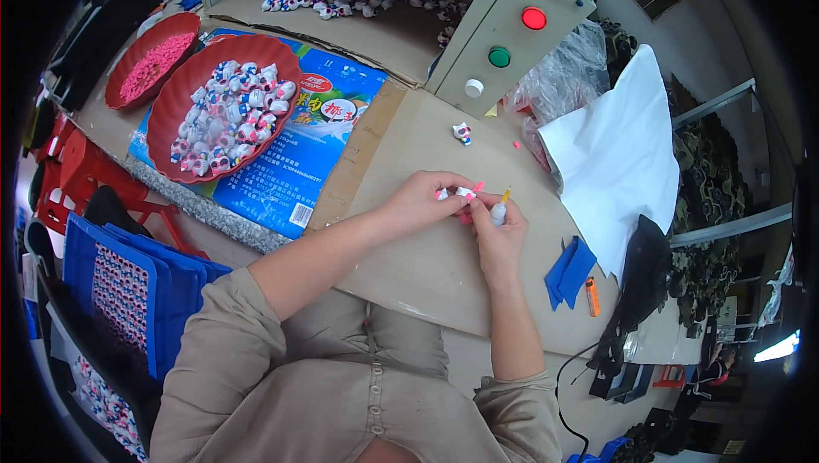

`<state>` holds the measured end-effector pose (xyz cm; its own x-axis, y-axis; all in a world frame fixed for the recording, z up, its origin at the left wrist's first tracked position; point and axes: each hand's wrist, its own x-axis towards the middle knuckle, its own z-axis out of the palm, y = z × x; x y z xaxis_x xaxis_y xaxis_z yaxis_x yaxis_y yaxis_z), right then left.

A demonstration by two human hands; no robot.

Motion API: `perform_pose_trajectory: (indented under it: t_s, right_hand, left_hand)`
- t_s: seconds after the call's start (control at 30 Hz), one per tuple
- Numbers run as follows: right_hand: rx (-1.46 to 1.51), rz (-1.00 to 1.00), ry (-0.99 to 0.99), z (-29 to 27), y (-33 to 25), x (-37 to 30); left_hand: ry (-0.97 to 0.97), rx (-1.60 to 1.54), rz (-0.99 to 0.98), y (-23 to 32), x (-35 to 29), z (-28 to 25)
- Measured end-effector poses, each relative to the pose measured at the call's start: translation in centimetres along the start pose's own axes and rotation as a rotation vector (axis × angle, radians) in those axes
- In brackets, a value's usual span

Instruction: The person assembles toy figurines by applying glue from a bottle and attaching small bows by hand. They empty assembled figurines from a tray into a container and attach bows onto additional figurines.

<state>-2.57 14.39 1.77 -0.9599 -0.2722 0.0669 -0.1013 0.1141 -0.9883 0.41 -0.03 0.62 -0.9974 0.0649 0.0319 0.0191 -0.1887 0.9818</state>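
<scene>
Over the tabletop, my left hand [425,197] is closed on a small white figurine [464,193] with pink parts. My right hand [501,245] meets it from the right, its thumb and fingers close to the figurine. Tucked in the right hand is a small white squeeze bottle [498,213] with a yellow nozzle pointing up. Small pink bits [479,186] show at the fingertips; which hand grips them I cannot tell. Beyond the hands, another white figurine [461,133] with dark eyes sits by itself on the tan table surface.
Left are a red bowl [156,149] of figurines and a smaller red bowl [116,88] of pink pieces. A metal cabinet [465,79] with lit buttons stands ahead. Right lie white paper [618,152], blue cloth [570,274] and an orange tube [593,296]. Blue crates [160,309] stand lower left.
</scene>
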Motion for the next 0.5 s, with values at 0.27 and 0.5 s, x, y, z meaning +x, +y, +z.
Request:
perform_pose_trajectory:
  t_s: [0.27,0.5]
  right_hand:
    - [-0.015,0.0,0.001,0.24,0.34,-0.22]
    - [-0.013,-0.053,0.018,0.37,0.44,-0.21]
  left_hand:
    - [-0.018,-0.092,-0.035,-0.4,0.08,-0.33]
    - [-0.012,-0.128,-0.028,-0.07,0.09,-0.09]
